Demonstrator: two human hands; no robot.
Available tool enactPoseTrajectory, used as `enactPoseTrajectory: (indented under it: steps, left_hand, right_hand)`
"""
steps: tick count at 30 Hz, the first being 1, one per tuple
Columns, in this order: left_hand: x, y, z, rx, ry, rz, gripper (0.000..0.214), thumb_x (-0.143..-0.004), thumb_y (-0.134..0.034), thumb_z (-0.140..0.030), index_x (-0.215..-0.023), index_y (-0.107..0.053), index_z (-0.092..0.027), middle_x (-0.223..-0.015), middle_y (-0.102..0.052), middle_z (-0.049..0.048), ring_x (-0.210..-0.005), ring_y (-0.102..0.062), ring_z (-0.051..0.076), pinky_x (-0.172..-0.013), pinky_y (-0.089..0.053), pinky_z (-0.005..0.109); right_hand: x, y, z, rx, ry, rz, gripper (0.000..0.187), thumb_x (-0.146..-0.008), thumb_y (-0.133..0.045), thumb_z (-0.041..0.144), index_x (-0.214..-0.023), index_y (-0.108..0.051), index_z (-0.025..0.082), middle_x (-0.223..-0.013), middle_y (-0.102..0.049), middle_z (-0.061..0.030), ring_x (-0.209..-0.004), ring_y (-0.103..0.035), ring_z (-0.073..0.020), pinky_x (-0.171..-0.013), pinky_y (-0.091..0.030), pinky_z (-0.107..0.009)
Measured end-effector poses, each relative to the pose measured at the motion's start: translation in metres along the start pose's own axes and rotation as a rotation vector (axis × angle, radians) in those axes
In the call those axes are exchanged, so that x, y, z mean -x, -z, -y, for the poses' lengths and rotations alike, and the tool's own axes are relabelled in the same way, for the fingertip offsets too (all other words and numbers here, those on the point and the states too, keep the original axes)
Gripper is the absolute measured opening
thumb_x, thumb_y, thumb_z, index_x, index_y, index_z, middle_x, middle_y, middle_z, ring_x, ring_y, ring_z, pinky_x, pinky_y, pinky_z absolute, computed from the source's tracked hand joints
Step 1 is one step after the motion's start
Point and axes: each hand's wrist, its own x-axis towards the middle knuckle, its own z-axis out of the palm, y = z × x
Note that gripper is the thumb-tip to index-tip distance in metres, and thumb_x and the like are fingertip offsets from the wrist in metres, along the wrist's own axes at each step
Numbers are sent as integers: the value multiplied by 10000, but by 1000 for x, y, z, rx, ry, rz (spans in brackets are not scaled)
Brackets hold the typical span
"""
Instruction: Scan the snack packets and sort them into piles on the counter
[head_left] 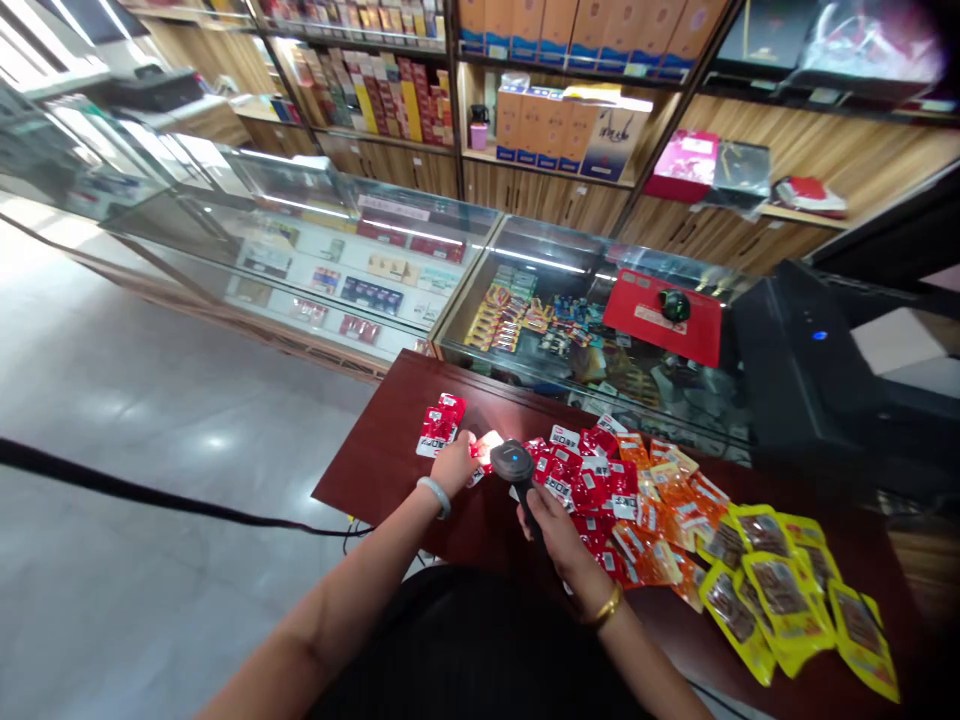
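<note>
My right hand [553,523] is closed around the handle of a black barcode scanner [514,464], its head aimed left with a blue light on top. My left hand [454,462], a pale bangle on the wrist, pinches a small red snack packet [486,445] lit by the scanner's glow. A small stack of red packets [439,427] lies just left of that hand. To the right of the scanner spreads a pile of red packets [589,478], then orange packets [660,500], then larger yellow packets [787,590], all on a dark red-brown table [382,460].
A glass display counter [360,260] full of boxed goods runs behind the table. A red mat [664,315] with a dark round object lies on the glass. A black monitor [810,360] stands at the right. Wooden shelves [540,120] with boxes line the back wall. A black cable [150,495] crosses the floor.
</note>
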Motion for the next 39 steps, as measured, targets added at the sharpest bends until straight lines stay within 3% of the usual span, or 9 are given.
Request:
enactPoseTrajectory:
  steps: [3, 7, 11, 14, 17, 22, 27, 33, 39]
  left_hand:
    - [11, 2, 22, 50, 31, -38, 322, -809, -603, -341, -1068, -495, -184, -922, -676, 92, -844, -657, 223, -696, -411, 280]
    - [16, 2, 55, 99, 182, -126, 425, -812, -580, -483, -1114, -484, -200, -888, -675, 72, -811, -655, 228, -684, -419, 286]
    - [18, 1, 76, 71, 331, -313, 483, -821, -560, -505, -1181, -477, -193, -1063, -646, 113, -1016, -607, 254, -826, -432, 316]
    - [20, -2, 72, -52, 368, -469, 611, -770, -621, -514, -1271, -450, -208, -1311, -508, 137, -1241, -443, 308, -989, -357, 395]
    - [18, -8, 47, -130, 194, -547, 708, -772, -631, -495, -1369, -375, -212, -1423, -390, 135, -1324, -325, 302, -1071, -270, 419]
    - [-4, -32, -22, -171, -293, -187, 552, -778, -658, -418, -1288, -496, -284, -1384, -443, 71, -1273, -377, 260, -1055, -293, 372]
    - [-30, -43, -63, -287, -347, -27, 506, -678, -762, -391, -1119, -574, -227, -1297, -505, 116, -1215, -437, 292, -989, -351, 401]
    - [-26, -34, -48, -285, -174, 130, 523, -746, -684, -504, -1107, -490, -179, -995, -658, 121, -998, -622, 263, -859, -425, 336]
    - [-1, -35, -10, -94, -49, 69, 476, -767, -661, -501, -1102, -488, -209, -953, -682, 80, -943, -654, 242, -775, -428, 288]
  right_hand:
    - [-4, -9, -4, 45, 12, 67, 460, -807, -570, 641, -925, -602, 198, -569, -540, 49, -429, -448, -97, -444, -343, -234]
    - [-3, -15, -10, 58, -25, 94, 541, -765, -605, 660, -1050, -590, 199, -537, -528, 66, -413, -441, -102, -438, -349, -238]
    - [3, -13, -11, 61, -56, 105, 583, -750, -617, 659, -1089, -587, 185, -526, -513, 73, -404, -426, -93, -425, -338, -228]
    - [9, -7, -9, 48, -62, 75, 570, -751, -622, 651, -1082, -589, 188, -531, -508, 73, -410, -428, -89, -421, -336, -220]
    - [14, 3, -9, 17, -76, -4, 548, -732, -642, 653, -1027, -593, 195, -549, -521, 64, -426, -442, -91, -422, -343, -216]
    - [22, 28, -11, -32, -6, -203, 471, -755, -609, 672, -877, -580, 218, -596, -535, 43, -459, -454, -102, -441, -358, -232]
    - [34, 45, -2, -39, 29, -357, 438, -787, -582, 662, -750, -562, 227, -606, -562, 9, -488, -475, -135, -453, -366, -267]
    - [33, 47, -6, -67, -6, -332, 418, -781, -604, 639, -781, -581, 221, -572, -559, 22, -456, -468, -134, -446, -346, -267]
    - [16, 29, -12, -28, -32, -90, 526, -756, -615, 655, -1013, -591, 197, -541, -525, 64, -413, -434, -92, -423, -329, -220]
